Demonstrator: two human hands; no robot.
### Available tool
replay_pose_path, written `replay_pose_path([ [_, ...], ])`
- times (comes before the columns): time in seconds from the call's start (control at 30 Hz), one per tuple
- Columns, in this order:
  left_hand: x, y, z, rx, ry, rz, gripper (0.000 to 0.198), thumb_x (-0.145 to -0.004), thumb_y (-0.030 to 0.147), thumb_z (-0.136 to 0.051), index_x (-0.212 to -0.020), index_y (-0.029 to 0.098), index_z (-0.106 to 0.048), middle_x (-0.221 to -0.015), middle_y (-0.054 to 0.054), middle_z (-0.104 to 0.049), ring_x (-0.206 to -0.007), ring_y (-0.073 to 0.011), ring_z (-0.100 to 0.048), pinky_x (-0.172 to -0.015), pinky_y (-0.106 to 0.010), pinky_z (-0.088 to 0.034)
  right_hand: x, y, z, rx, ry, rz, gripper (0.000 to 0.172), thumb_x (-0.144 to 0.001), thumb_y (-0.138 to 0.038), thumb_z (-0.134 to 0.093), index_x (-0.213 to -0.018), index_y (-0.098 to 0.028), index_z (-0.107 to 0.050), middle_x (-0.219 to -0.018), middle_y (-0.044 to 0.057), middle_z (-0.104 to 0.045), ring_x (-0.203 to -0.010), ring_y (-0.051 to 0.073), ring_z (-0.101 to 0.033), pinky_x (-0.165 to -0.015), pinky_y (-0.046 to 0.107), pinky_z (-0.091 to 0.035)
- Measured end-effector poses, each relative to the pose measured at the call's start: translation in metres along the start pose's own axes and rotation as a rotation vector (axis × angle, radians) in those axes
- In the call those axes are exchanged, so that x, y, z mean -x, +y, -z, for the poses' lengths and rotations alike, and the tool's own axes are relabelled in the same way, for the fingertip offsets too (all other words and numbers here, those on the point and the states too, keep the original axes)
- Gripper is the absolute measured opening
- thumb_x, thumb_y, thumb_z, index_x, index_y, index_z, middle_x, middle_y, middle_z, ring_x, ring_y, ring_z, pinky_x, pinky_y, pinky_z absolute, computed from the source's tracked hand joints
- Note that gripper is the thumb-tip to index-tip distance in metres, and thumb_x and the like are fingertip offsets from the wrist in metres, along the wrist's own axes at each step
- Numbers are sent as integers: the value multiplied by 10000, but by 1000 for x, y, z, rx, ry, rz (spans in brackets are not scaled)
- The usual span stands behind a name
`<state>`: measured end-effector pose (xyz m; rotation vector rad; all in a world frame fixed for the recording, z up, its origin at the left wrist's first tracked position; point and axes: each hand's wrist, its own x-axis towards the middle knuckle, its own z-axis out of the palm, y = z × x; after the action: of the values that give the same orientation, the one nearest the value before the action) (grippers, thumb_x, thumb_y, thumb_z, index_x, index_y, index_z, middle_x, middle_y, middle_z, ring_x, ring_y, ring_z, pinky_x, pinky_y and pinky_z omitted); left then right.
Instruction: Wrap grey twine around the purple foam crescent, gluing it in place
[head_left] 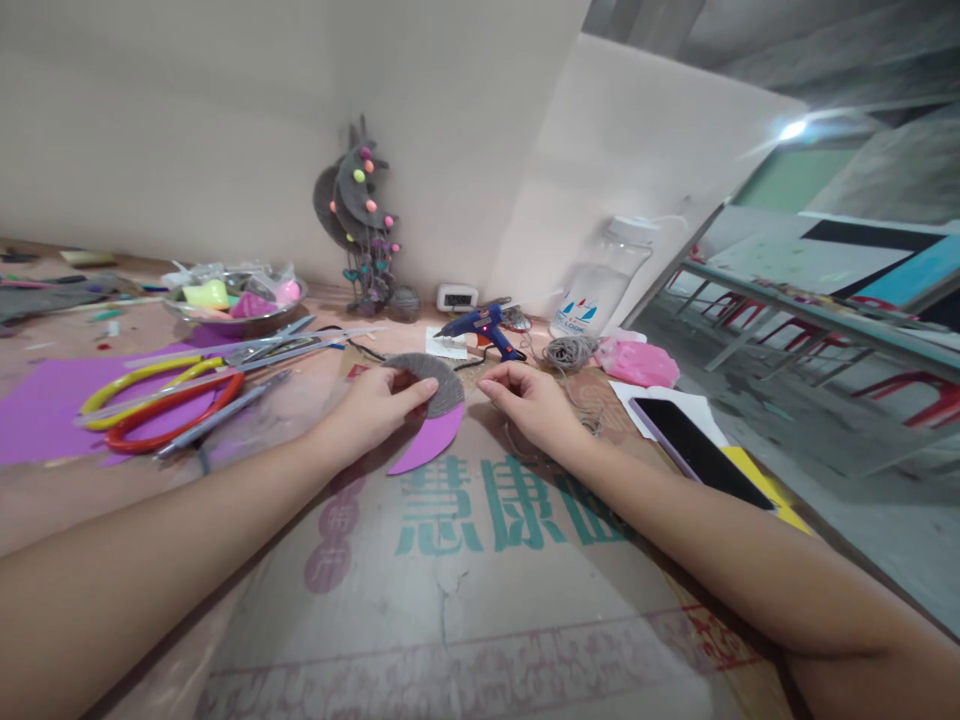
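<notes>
A crescent (435,437), purple at its lower end and wrapped in grey yarn over the upper part, hangs above the printed cardboard (465,620). My left hand (381,405) pinches its grey part between thumb and fingers. To the right of the crescent, my right hand (534,405) is closed in a pinch; what it holds, if anything, is too small to make out. Loose grey yarn (589,415) trails near that hand from a yarn bundle (570,352). Behind both hands lies a blue glue gun (480,325) with a small red light.
Scissors with yellow and red handles (172,400) lie on purple sheets (37,400) at left, near a metal bowl (236,322). Decorated grey crescents (360,200) stand behind. A bottle (600,285), pink bag (637,360) and phone (701,453) are at right.
</notes>
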<state>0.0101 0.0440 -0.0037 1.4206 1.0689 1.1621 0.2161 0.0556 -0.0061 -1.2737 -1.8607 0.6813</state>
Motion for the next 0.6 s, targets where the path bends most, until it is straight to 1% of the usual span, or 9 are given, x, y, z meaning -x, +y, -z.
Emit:
replay_pose_path([
  [0.13,1,2,-1,-4,1,3,130,-712,259,-655,-618,169,-648,-550,-5,-597,-561,-154,-541,-591,-258,-425,0,0,0,-19,1,2,214,-810,-386,-554,-811,-179,-607,-656,-15,-547,-578,111,-451,-557,242,-362],
  [0.27,3,7,-2,-23,5,30,162,-699,264,-662,-574,166,-630,-524,-11,-591,-538,-155,-529,-571,-267,-427,1,-1,0,-28,13,3,229,-812,-399,-556,-814,-177,-610,-644,-18,-537,-560,106,-439,-544,241,-356],
  [0.43,4,11,-2,-61,-33,48,177,-710,288,-660,-605,148,-631,-556,-8,-603,-560,-141,-537,-607,-262,-431,0,2,-1,-38,23,19,217,-811,-385,-570,-799,-171,-607,-652,-18,-544,-573,105,-449,-545,234,-356],
  [0.6,3,9,1,-53,-47,49,201,-699,308,-673,-593,148,-613,-551,0,-592,-560,-128,-524,-574,-240,-414,-1,2,-1,-38,30,23,210,-814,-374,-568,-803,-169,-612,-644,-20,-544,-562,102,-447,-544,235,-364],
])
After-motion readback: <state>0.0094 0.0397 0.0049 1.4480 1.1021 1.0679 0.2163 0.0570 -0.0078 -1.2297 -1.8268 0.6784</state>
